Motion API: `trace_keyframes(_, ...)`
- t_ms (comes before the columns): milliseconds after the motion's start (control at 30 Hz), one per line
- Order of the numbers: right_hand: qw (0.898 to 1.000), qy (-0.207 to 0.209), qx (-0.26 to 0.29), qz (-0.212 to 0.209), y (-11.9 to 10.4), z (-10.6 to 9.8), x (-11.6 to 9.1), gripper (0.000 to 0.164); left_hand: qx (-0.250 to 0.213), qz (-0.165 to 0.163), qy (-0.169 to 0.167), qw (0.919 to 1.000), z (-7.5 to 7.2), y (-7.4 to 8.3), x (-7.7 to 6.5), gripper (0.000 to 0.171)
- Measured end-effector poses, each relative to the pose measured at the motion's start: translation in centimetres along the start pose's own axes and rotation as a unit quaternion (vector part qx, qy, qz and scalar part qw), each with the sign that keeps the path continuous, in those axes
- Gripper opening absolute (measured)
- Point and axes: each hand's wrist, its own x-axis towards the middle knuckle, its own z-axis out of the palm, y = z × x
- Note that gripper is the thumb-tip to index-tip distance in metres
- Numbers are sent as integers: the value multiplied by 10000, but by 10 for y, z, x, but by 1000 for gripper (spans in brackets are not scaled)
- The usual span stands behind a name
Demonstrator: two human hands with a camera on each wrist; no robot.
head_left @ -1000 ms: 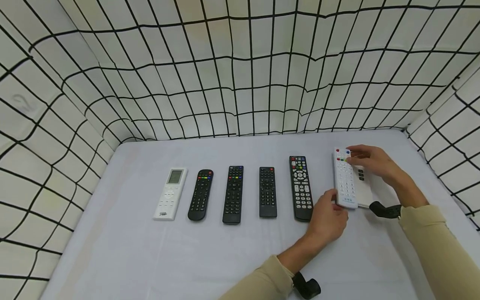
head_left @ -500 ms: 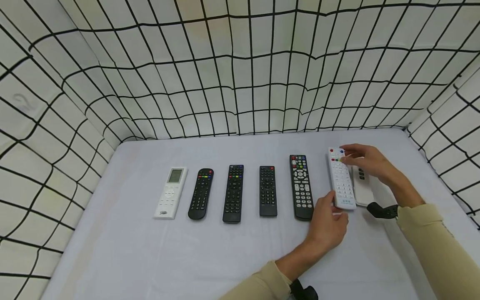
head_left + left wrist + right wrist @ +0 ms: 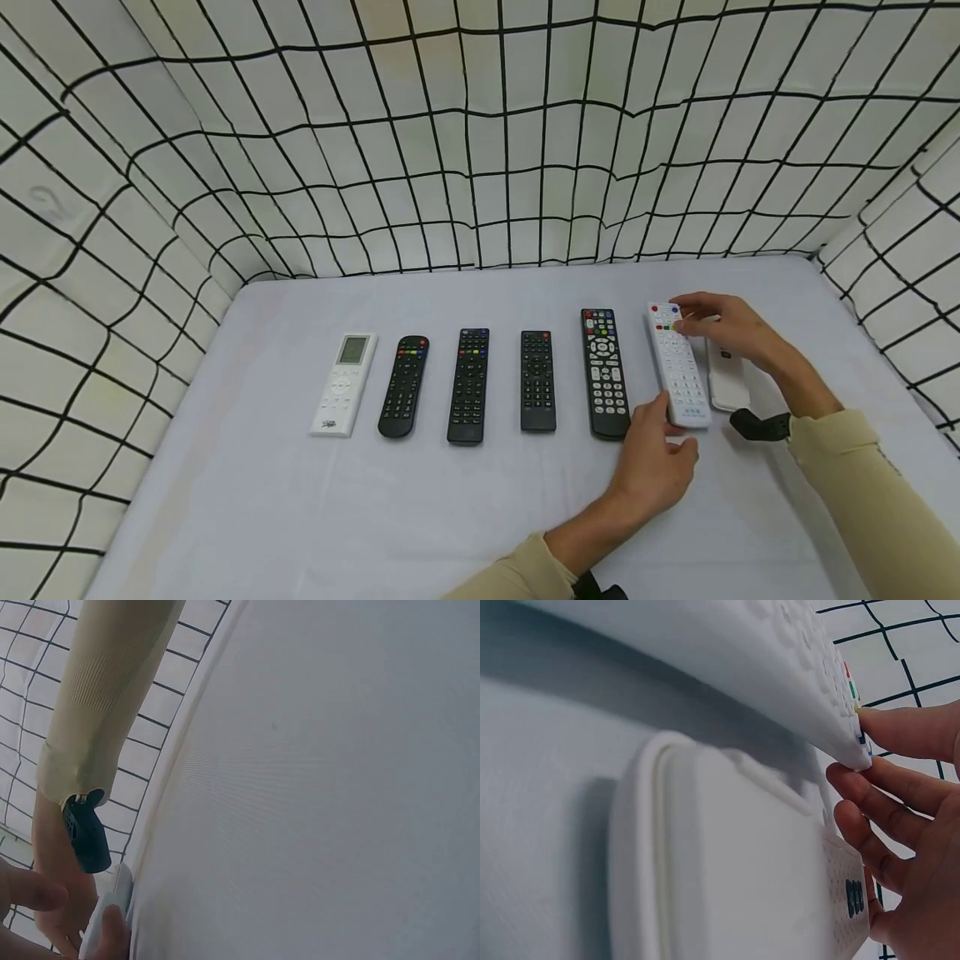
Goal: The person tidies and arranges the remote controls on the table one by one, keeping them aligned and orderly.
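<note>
My right hand pinches the far end of a white remote control, thumb on its button face and fingers at its edge and underside. In the right wrist view this white remote is raised off the cloth at the held end. My left hand touches the near left corner with its fingers, and its thumb stands apart from the remote in the left wrist view. Just right of it lies a second white remote, partly hidden by my right hand; dark slots show on it.
Left of the hands, a black remote with white and grey buttons, several other black remotes and a white air-conditioner remote with a screen stand in a row. White cloth covers the table. Black netting encloses the back and sides.
The white remote has moved left and a little nearer, away from the second white remote, which is more uncovered. My right hand travels left with it; my left hand shifts slightly down.
</note>
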Motion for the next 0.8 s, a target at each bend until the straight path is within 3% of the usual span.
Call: trace_keyframes(800,9999,8,-151,-35,2,6,1,62,243,204,-123,9994,-7,-6,-4,62)
